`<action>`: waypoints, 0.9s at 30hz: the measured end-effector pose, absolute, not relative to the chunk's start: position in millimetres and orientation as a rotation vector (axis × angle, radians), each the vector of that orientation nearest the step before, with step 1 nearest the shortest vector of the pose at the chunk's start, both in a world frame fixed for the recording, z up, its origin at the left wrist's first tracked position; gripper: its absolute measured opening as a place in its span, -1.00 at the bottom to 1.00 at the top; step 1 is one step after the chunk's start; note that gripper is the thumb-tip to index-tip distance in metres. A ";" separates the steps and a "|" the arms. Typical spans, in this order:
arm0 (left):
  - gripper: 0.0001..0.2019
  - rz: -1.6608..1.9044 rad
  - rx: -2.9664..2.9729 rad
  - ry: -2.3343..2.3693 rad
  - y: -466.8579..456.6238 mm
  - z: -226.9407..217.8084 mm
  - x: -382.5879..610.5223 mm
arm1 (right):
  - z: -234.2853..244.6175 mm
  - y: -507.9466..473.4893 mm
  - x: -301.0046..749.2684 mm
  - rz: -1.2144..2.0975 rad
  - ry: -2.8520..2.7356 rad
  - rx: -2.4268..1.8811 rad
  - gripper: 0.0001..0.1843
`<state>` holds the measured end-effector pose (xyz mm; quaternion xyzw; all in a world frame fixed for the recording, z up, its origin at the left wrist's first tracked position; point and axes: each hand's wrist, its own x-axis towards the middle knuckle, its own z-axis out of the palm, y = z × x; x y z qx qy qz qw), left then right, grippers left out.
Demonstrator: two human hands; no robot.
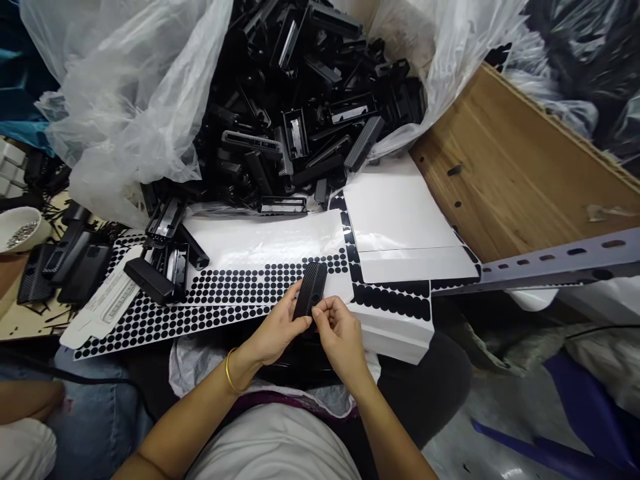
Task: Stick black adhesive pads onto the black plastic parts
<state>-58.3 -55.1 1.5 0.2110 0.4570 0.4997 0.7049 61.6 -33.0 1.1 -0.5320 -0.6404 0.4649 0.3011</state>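
Observation:
In my left hand (pixel 277 327), fingers and thumb close around a black plastic casing (pixel 312 283) with a ribbed, textured face. It is tilted upright above the front edge of the sticker sheets. My right hand (pixel 343 337) is pinched, its thumb and forefinger against the casing's lower right side; whatever sits between those fingertips is too small to make out. Just beyond my hands lies a white sheet with rows of black round stickers (pixel 235 287), partly bare. Another dotted sheet (pixel 150 327) shows beneath it.
A large heap of black casings (pixel 300 133) fills an open plastic bag (pixel 135 100) at the back. Several loose casings (pixel 167 260) lie on the left by a paper cutout (pixel 107 300). White sheets (pixel 400 220) and a wooden board (pixel 520 173) stand right. Another person's arm (pixel 30 400) shows lower left.

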 end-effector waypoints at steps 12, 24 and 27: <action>-0.52 0.818 1.271 1.256 -71.5 11.8 -96.9 | 7.0 -27.2 80.6 0.905 -1.603 -1.388 -0.77; -0.28 0.559 1.087 2.825 -41.0 4.6 -216.9 | 0.6 -19.4 64.0 1.021 -1.781 -1.355 -0.92; -0.52 0.564 1.307 2.766 -27.5 1.7 -198.9 | -5.0 -15.4 59.2 1.003 -1.896 -1.361 -0.89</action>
